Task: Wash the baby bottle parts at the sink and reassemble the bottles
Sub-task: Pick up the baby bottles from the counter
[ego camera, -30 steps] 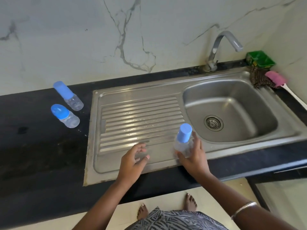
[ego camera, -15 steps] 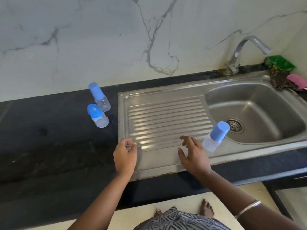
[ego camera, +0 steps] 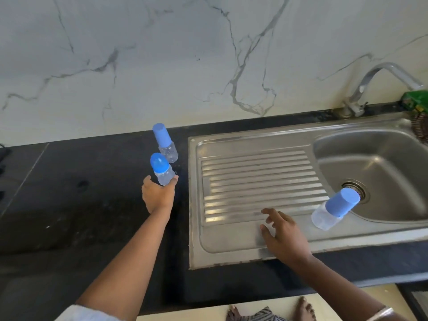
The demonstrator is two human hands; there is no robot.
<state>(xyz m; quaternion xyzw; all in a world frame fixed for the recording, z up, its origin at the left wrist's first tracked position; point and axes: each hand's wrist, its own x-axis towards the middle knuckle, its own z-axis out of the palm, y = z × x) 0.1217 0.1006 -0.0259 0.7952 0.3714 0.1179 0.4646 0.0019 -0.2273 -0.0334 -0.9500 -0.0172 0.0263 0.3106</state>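
Three small clear baby bottles with blue caps are in view. One bottle [ego camera: 333, 212] stands on the steel sink's front ledge [ego camera: 231, 242], beside the basin. The other two stand on the black counter left of the sink. My left hand [ego camera: 158, 195] holds the nearer bottle [ego camera: 162, 170] at its base, thumb on one side and fingers on the other. The farther bottle [ego camera: 165, 143] stands just behind it, untouched. My right hand [ego camera: 282, 232] hovers over the drainboard's front with fingers spread, holding nothing, left of the bottle on the ledge.
The basin [ego camera: 375, 181] with its drain lies at the right, the tap [ego camera: 370, 89] behind it. A green holder [ego camera: 416, 100] and a dark scrubber [ego camera: 420, 128] sit at the sink's far right corner. The black counter [ego camera: 69, 205] stretches left.
My right hand let go of the bottle, which now stands on the sink ledge. My left hand moved from the drainboard to the counter and took the nearer bottle's base. The view shifted left.
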